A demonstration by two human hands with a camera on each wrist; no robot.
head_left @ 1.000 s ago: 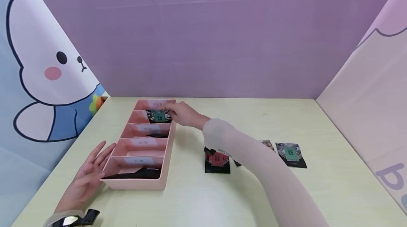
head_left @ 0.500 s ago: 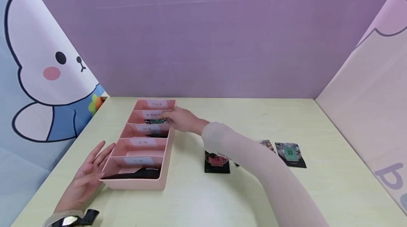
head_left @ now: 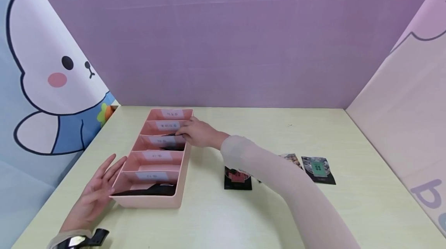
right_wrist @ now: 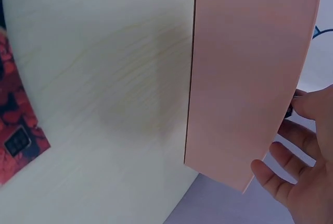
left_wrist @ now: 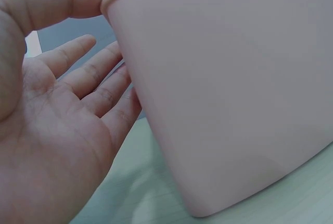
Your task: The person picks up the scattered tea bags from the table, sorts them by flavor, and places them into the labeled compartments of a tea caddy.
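Note:
A long pink box divided into several labelled compartments stands on the left of the table. My right hand reaches over its right rim at the second compartment from the back. Thumb and index finger pinch a dark sachet, of which just the top edge shows there; between the fingertips in the right wrist view a bit of the sachet is visible. At the box's near left corner, my left hand rests with extended fingers on the side wall and thumb at the rim, as the left wrist view also shows.
Black sachets lie in the front compartment and the middle one. Right of the box lie a sachet with a red label, a partly covered sachet and one with a green label. The right sleeve crosses over some.
My right hand has lowered the green-labelled sachet into the second compartment from the back, until only its edge shows. The left hand has stayed at the corner.

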